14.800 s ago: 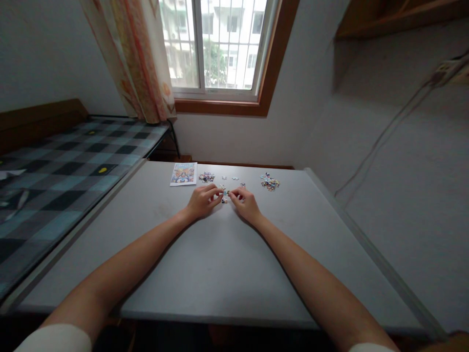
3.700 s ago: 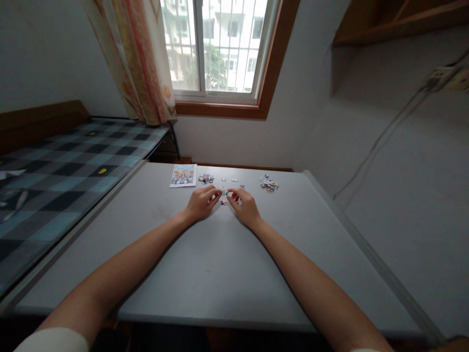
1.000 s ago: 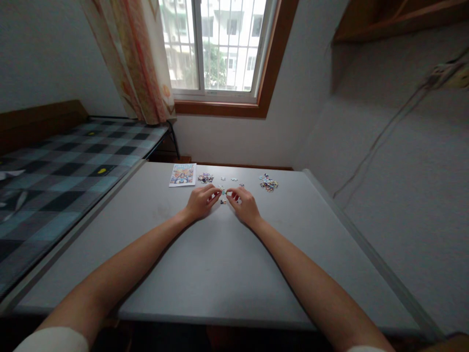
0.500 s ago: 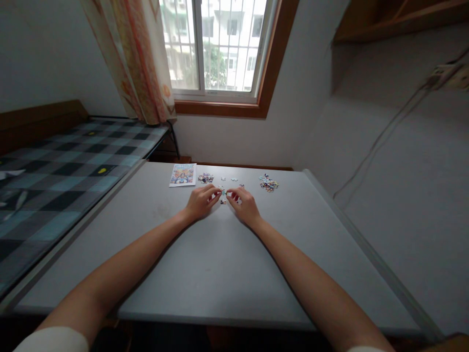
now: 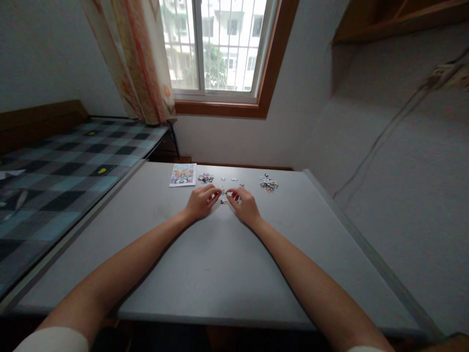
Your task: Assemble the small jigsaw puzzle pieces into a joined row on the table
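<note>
On the grey table (image 5: 220, 264) my left hand (image 5: 201, 201) and my right hand (image 5: 245, 204) meet at the far middle, fingertips almost touching. Both pinch small jigsaw pieces (image 5: 223, 192) held between them just above the tabletop. A few loose pieces (image 5: 223, 201) lie under the fingers. A small heap of pieces (image 5: 205, 178) sits beyond my left hand, and a bigger colourful heap (image 5: 268, 183) lies to the right. A printed picture card (image 5: 182, 174) lies flat at the far left.
A bed with a checked blue and black cover (image 5: 54, 171) runs along the table's left side. A wall (image 5: 403, 195) borders the right edge. A window (image 5: 216, 46) and a curtain (image 5: 132, 58) are beyond the far edge.
Almost nothing has moved. Both hands stay pinched together over the same spot, with only slight finger shifts on the pieces.
</note>
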Action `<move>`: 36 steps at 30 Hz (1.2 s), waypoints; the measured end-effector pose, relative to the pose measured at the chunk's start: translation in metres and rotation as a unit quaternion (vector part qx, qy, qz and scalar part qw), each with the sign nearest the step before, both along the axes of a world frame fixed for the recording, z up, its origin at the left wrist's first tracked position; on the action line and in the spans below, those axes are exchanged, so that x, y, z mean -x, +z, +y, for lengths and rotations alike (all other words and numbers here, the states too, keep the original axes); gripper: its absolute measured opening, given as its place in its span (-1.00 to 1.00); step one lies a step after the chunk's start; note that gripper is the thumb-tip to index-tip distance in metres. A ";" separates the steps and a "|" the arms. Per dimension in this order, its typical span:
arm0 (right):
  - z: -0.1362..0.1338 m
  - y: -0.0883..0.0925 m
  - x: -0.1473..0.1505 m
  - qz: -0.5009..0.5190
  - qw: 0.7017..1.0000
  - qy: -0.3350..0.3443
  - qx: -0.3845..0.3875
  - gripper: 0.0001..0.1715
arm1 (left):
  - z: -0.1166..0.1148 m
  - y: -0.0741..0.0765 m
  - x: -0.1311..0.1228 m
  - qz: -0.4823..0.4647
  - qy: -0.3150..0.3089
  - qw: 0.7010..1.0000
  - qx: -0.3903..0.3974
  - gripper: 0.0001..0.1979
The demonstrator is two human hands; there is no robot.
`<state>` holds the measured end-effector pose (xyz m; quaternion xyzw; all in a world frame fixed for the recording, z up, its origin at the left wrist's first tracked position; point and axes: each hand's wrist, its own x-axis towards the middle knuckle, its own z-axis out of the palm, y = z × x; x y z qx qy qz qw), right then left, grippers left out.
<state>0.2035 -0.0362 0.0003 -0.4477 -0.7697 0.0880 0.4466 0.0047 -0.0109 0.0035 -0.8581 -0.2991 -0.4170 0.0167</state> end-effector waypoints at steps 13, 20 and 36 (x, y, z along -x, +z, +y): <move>0.000 -0.001 0.000 0.003 1.000 0.003 0.000 -0.86 | 0.000 0.000 0.000 -0.001 -0.002 1.000 0.003 -0.83; 0.000 0.001 0.000 -0.006 1.000 -0.004 0.003 -0.87 | -0.002 0.002 -0.001 -0.008 0.007 1.000 0.005 -0.83; 0.000 -0.002 0.000 0.001 1.000 0.013 -0.005 -0.87 | -0.001 0.001 0.001 0.005 0.006 1.000 0.011 -0.76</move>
